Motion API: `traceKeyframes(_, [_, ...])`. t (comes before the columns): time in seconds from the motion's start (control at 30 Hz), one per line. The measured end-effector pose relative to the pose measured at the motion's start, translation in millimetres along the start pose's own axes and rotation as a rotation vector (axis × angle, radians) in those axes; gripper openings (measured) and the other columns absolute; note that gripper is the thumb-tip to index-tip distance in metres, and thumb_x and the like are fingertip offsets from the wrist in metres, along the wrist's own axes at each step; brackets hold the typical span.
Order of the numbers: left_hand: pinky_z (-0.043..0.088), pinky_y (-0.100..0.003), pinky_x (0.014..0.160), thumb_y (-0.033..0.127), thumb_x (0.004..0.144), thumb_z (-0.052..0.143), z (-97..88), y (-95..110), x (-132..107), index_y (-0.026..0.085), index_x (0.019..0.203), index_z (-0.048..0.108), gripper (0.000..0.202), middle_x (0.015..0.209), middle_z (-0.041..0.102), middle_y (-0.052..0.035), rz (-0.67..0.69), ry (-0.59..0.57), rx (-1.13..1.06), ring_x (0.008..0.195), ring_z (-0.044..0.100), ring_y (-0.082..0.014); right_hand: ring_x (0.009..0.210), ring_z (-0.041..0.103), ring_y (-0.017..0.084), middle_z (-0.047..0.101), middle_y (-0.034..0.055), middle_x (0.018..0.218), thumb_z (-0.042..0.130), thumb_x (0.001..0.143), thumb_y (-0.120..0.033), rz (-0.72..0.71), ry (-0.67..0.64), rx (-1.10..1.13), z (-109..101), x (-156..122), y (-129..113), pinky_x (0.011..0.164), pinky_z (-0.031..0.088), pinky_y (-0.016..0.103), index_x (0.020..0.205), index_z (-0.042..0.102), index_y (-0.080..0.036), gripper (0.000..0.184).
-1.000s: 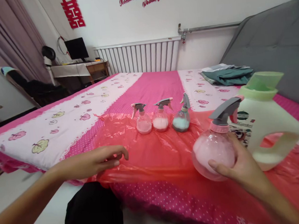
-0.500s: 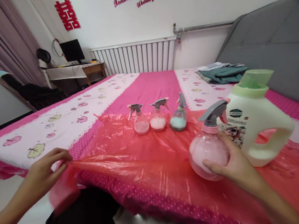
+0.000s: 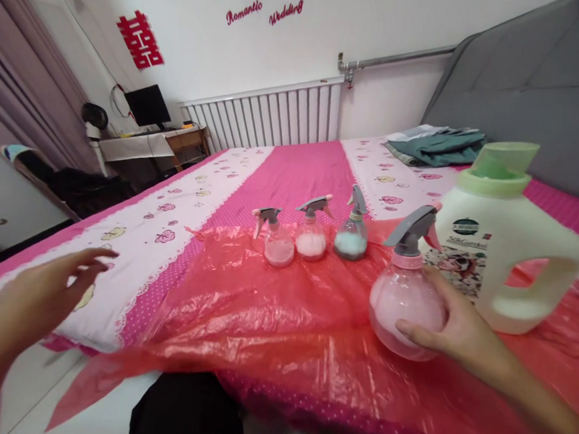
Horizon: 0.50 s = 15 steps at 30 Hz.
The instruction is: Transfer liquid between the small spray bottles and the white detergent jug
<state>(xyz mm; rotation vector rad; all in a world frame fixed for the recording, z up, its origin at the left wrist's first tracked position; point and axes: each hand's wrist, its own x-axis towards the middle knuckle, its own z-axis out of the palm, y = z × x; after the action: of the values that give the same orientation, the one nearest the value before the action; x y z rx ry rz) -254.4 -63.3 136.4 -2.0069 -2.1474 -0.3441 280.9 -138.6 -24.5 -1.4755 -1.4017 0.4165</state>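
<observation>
The near spray bottle (image 3: 404, 311) is just left of the jug (image 3: 514, 236), grasped by the fingers of the right hand (image 3: 451, 331). Steadying it seems the step in hand; the next move calls for a secure hold. Well left of the jug, the left hand (image 3: 47, 289) has its fingers released.

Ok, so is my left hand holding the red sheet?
No, the left hand hangs open, with a visible gap between it and the sheet.

Round pink spray bottle (image 3: 401, 302), upright.
</observation>
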Motion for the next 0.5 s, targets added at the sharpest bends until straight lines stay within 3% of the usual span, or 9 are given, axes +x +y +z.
traceKeyframes(0.07, [0.046, -0.034, 0.098, 0.052, 0.099, 0.046, -9.0, 64, -1, 0.016, 0.126, 0.064, 0.048, 0.128, 0.068, -0.0043, 0.194, -0.070, -0.275, 0.114, 0.062, -0.0244, 0.121, 0.069, 0.045, 0.073, 0.0141, 0.132, 0.083, 0.060, -0.068, 0.020, 0.014, 0.018, 7, 4, -17, 0.103, 0.054, 0.063, 0.135, 0.064, -0.026, 0.088])
traceKeyframes(0.1, [0.047, -0.037, 0.100, 0.052, 0.101, 0.048, -6.0, 104, -8, 0.018, 0.132, 0.061, 0.047, 0.129, 0.068, -0.0057, 0.258, -0.133, -0.482, 0.118, 0.061, -0.0252, 0.122, 0.068, 0.044, 0.073, 0.0144, 0.132, 0.083, 0.061, -0.068, 0.032, 0.035, 0.015, 12, 6, -28, 0.104, 0.054, 0.063, 0.133, 0.065, -0.025, 0.086])
traceKeyframes(0.2, [0.054, -0.042, 0.099, 0.055, 0.102, 0.054, 25.9, 227, -38, 0.019, 0.140, 0.055, 0.053, 0.138, 0.064, -0.0131, 0.394, -0.434, -1.042, 0.121, 0.063, -0.0280, 0.123, 0.068, 0.043, 0.072, 0.0148, 0.134, 0.080, 0.066, -0.068, 0.054, 0.084, -0.017, 29, 12, -65, 0.102, 0.055, 0.061, 0.136, 0.064, -0.025, 0.084])
traceKeyframes(0.27, [0.051, -0.046, 0.105, 0.050, 0.098, 0.063, 52.6, 284, -53, 0.019, 0.147, 0.048, 0.060, 0.145, 0.060, -0.0156, 0.445, -0.454, -1.318, 0.128, 0.061, -0.0299, 0.117, 0.072, 0.042, 0.075, 0.0132, 0.129, 0.081, 0.067, -0.061, 0.074, 0.040, -0.043, 42, 15, -85, 0.094, 0.060, 0.057, 0.141, 0.061, -0.029, 0.083])
traceKeyframes(0.3, [0.050, -0.046, 0.108, 0.046, 0.095, 0.068, 64.1, 303, -56, 0.018, 0.144, 0.050, 0.059, 0.146, 0.059, -0.0158, 0.444, -0.439, -1.451, 0.130, 0.060, -0.0303, 0.116, 0.073, 0.041, 0.075, 0.0126, 0.129, 0.081, 0.067, -0.054, 0.073, 0.030, -0.056, 49, 16, -92, 0.093, 0.060, 0.056, 0.145, 0.058, -0.029, 0.085])
traceKeyframes(0.37, [0.050, -0.044, 0.107, 0.039, 0.093, 0.072, 81.4, 321, -57, 0.017, 0.135, 0.057, 0.050, 0.139, 0.065, -0.0150, 0.313, -0.350, -1.642, 0.125, 0.063, -0.0301, 0.119, 0.072, 0.041, 0.072, 0.0115, 0.136, 0.078, 0.070, -0.045, 0.070, -0.024, -0.083, 62, 17, -100, 0.093, 0.060, 0.055, 0.154, 0.049, -0.032, 0.089])
traceKeyframes(0.43, [0.051, -0.043, 0.104, 0.036, 0.092, 0.072, 91.6, 323, -52, 0.016, 0.122, 0.064, 0.037, 0.128, 0.070, -0.0132, 0.207, -0.276, -1.695, 0.118, 0.066, -0.0301, 0.124, 0.069, 0.043, 0.067, 0.0099, 0.145, 0.075, 0.072, -0.042, 0.091, -0.048, -0.106, 74, 18, -100, 0.093, 0.059, 0.057, 0.159, 0.041, -0.036, 0.094])
traceKeyframes(0.5, [0.050, -0.042, 0.104, 0.036, 0.095, 0.068, 96.1, 317, -45, 0.016, 0.117, 0.067, 0.030, 0.124, 0.072, -0.0116, 0.183, -0.280, -1.707, 0.119, 0.066, -0.0298, 0.128, 0.066, 0.044, 0.064, 0.0089, 0.149, 0.075, 0.072, -0.043, 0.129, -0.054, -0.111, 83, 18, -96, 0.093, 0.058, 0.061, 0.162, 0.034, -0.040, 0.099])
